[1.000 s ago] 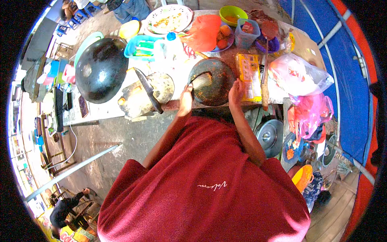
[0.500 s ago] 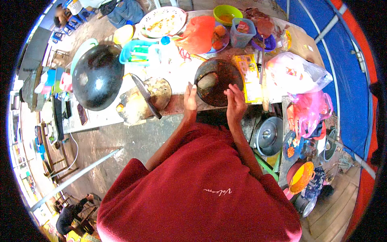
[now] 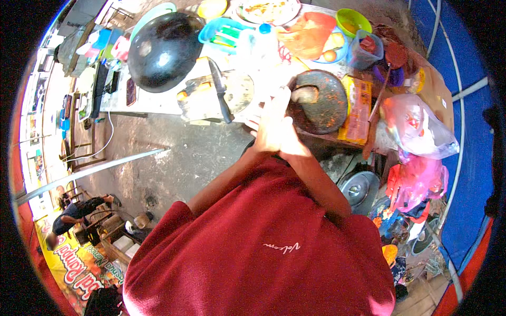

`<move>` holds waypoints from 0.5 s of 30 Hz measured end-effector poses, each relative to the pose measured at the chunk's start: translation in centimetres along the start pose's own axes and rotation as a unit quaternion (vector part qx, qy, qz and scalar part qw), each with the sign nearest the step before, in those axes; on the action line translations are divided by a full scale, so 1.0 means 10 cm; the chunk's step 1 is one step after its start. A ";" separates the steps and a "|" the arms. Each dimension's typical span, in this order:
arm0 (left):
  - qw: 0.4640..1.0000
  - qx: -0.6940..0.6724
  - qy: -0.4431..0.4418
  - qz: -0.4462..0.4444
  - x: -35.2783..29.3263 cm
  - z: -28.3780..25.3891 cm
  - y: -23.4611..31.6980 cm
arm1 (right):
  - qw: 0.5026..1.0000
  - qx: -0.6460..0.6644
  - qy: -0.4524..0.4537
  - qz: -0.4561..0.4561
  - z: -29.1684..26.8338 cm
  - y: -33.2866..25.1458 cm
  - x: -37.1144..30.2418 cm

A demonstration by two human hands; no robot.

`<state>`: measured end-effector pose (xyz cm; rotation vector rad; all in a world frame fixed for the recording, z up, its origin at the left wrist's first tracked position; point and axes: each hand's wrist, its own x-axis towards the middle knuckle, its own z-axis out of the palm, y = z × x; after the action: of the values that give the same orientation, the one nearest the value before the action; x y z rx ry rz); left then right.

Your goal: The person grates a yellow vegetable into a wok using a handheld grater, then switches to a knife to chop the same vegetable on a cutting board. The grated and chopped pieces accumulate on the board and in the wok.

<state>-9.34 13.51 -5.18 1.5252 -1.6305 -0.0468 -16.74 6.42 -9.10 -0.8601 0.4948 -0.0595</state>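
Observation:
My left hand (image 3: pixel 268 132) and my right hand (image 3: pixel 290 138) meet palm to palm at the table's front edge, fingers stretched out and nothing visible between them. Bright glare washes out some of the fingertips. Just right of them stands a dark stone mortar (image 3: pixel 329 113) with orange-red bits on its surface. A stone pestle (image 3: pixel 304 95) lies in it. To the left, a kitchen knife (image 3: pixel 219 87) with a black handle rests on a worn round chopping board (image 3: pixel 240 92).
A large black wok (image 3: pixel 166 52) sits upside down at the left. A yellow packet (image 3: pixel 357 108) lies beside the mortar, and a plastic bag (image 3: pixel 419 124) farther right. Behind are a green bowl (image 3: pixel 353 22) and a blue basket (image 3: pixel 224 31). A lidded metal pot (image 3: pixel 359 189) stands below.
My hands were apart on either side of the mortar; now they are together to its left. The view has shifted, so the table things appear farther right and the far ones higher.

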 end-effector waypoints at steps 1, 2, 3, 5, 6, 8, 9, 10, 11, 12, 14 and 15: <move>0.999 0.008 0.007 -0.032 -0.04 -0.03 -0.15 | 0.999 0.024 0.028 -0.003 0.12 -0.08 -0.05; 0.997 -0.003 0.017 -0.078 -0.07 -0.06 -0.31 | 0.997 0.047 0.055 -0.008 0.25 -0.17 -0.10; 0.990 -0.047 0.033 -0.132 -0.09 -0.08 -0.44 | 0.980 0.190 0.063 -0.013 0.42 -0.24 -0.16; 0.887 -0.284 0.081 -0.354 -0.09 -0.12 -0.62 | 0.986 0.159 0.019 -0.045 0.61 -0.41 -0.35; 0.831 -0.365 0.073 -0.413 -0.11 -0.17 -0.64 | 0.981 0.160 0.013 -0.105 0.74 -0.45 -0.24; 0.800 -0.432 0.071 -0.411 -0.09 -0.28 -0.61 | 0.924 -0.207 0.113 -0.302 0.92 -0.41 -0.18; 0.782 -0.466 0.076 -0.407 -0.07 -0.35 -0.58 | 0.817 -0.394 0.160 -0.391 0.97 -0.36 -0.08; 0.778 -0.478 0.069 -0.403 -0.09 -0.48 -0.54 | 0.705 -0.539 0.161 -0.432 0.99 -0.30 0.10; 0.777 -0.523 0.078 -0.343 -0.13 -0.64 -0.51 | 0.618 -0.617 0.150 -0.464 0.99 -0.23 0.30; 0.708 -0.580 0.076 -0.395 -0.05 -0.71 -0.53 | 0.648 -0.588 0.191 -0.444 0.97 -0.14 0.40; 0.592 -0.670 0.002 -0.447 -0.04 -1.01 -0.65 | 0.725 -0.512 0.254 -0.385 0.90 0.02 0.60; 0.599 -0.643 -0.053 -0.474 -0.08 -1.19 -0.73 | 0.784 -0.437 0.288 -0.334 0.91 0.12 0.67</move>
<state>3.39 18.45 -2.40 0.9113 -0.2599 -1.5526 -6.96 12.06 -7.63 -1.9421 0.7828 -0.8248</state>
